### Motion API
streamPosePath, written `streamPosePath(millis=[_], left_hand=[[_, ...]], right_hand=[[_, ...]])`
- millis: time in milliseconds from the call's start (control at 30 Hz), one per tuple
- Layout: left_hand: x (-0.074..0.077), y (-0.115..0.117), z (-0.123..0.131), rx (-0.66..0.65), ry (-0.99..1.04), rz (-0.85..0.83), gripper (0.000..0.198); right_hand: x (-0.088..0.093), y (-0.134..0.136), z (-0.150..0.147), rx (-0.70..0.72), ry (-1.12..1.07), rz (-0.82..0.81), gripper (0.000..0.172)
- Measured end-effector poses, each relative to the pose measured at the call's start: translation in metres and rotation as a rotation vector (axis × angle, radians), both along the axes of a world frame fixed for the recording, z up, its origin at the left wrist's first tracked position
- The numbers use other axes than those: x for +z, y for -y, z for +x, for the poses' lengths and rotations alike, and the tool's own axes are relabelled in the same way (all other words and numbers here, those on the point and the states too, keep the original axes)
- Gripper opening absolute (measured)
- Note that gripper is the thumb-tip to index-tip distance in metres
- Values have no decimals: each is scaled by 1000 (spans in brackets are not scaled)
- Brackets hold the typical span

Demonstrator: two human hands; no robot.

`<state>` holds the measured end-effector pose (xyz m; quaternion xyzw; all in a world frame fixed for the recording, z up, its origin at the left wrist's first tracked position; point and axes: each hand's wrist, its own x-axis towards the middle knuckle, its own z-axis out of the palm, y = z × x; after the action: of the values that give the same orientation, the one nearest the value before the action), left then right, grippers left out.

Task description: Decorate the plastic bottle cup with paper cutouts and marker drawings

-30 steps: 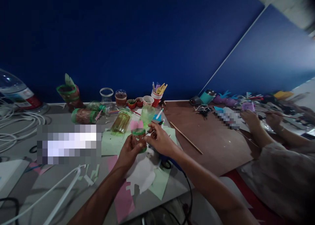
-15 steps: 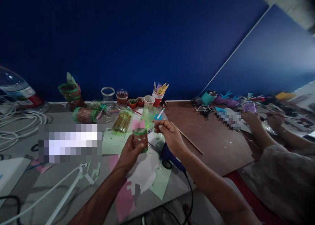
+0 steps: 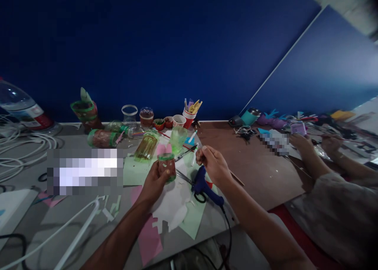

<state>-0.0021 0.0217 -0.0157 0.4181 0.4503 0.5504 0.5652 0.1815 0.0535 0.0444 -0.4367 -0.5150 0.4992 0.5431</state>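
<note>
My left hand is wrapped round a small brown-painted cup with a green rim. Two pink paper pieces stick up behind its rim. To the right of the cup, my right hand is raised with its fingertips pinched together; whatever they hold, if anything, is too small to make out. Below that hand lies a blue glue gun with a black cord. The metal blades of a pair of scissors show between the cup and the glue gun.
Behind the cup stand a green-tinted plastic cup, a brown-streaked jar and a paper cup of wooden cutlery. Cut white paper lies below. White cables fill the left. A co-worker's hands work at right.
My right hand has moved right, away from the cup, uncovering more of the glue gun and a dark-tipped tool. The cup in my left hand has shifted slightly left.
</note>
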Motion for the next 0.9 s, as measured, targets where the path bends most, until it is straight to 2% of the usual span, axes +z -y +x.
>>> streamPosePath(millis=[133,267,367,533,733,833,900], left_hand=[[-7,-2,-1,20,-26,19,45],[-17,-4,-2,43,43,30,40],[-19,-4,-4,56,111,6,41],[-14,-4,-6,81,183,20,45],[-17,-4,-7,92,130,1,45],[-18,-3,-5,90,56,2,41],[-15,-2,-2,61,37,12,41]], right_hand=[[-1,4,7,-20,-34,-52,21],[-5,5,18,-11,-29,-84,4],[-7,5,25,14,-2,-65,14],[-5,0,27,-8,-10,-72,12],[-8,-14,31,-60,-64,-20,14],[-16,-26,35,-138,35,33,18],[-23,-40,39,-187,210,65,20]])
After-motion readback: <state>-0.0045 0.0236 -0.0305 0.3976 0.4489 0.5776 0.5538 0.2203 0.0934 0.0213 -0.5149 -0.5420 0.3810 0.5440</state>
